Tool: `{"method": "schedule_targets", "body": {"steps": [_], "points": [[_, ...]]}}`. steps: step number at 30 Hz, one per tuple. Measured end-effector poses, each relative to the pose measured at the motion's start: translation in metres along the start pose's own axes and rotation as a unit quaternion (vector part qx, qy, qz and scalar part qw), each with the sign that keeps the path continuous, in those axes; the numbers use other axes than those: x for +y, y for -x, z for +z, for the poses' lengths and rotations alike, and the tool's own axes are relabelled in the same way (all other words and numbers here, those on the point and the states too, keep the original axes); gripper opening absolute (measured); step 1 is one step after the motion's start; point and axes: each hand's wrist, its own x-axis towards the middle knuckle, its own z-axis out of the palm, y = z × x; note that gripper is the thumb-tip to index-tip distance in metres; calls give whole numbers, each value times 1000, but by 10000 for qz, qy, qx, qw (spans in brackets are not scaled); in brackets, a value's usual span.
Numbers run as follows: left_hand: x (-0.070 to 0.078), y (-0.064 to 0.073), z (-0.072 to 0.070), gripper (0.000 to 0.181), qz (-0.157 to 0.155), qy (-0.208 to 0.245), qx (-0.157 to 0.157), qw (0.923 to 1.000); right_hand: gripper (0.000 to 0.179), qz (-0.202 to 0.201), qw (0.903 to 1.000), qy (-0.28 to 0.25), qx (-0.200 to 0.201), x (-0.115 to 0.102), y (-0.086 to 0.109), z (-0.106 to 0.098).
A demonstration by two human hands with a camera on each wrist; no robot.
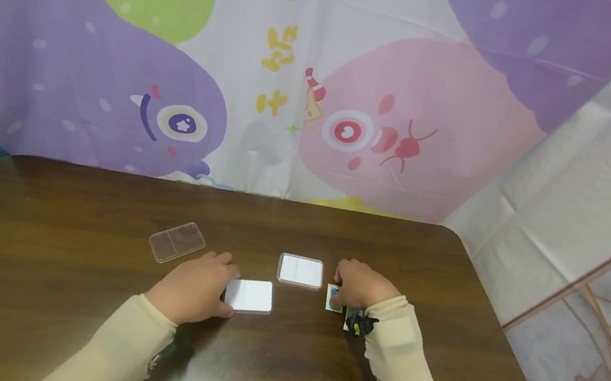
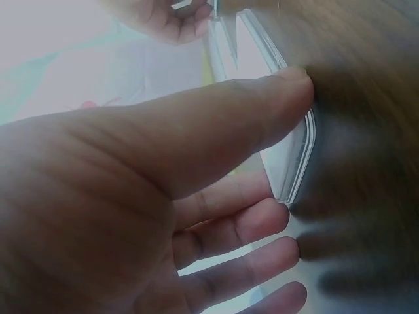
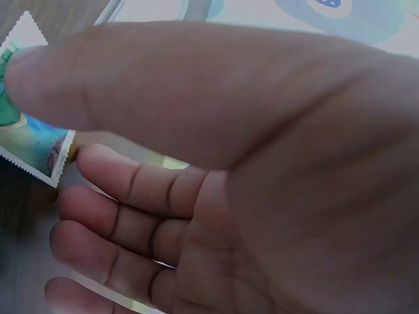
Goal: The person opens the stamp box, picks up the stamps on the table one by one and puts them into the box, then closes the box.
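My left hand (image 1: 192, 289) grips the left end of a clear plastic case (image 1: 249, 295) with a white insert. Its thumb is at the near corner and its index finger at the far side, as the left wrist view also shows. My right hand (image 1: 365, 285) has its thumb on a postage stamp (image 1: 332, 298), which has perforated edges and a blue and green picture. In the right wrist view the index fingertip lies beside the edge of that stamp (image 3: 33, 144). A second stamp (image 1: 348, 321) is partly hidden beneath the right wrist.
Another clear case with a white insert (image 1: 301, 271) lies between the hands, farther back. An empty transparent cover (image 1: 177, 242) lies at the back left. The brown wooden table (image 1: 31, 281) meets a cartoon-printed curtain (image 1: 251, 156) behind.
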Motion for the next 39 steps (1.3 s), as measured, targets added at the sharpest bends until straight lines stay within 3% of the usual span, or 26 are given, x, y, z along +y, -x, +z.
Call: {"method": "schedule_targets", "body": {"steps": [7,39], "points": [[0,1,1,45,80,21,60,9999,34,27,10000,-53,60,-1,0,1],[2,0,2,50,-82,59,-68,9999,28,94,9983,-571,-8,-3,4,2]]}}
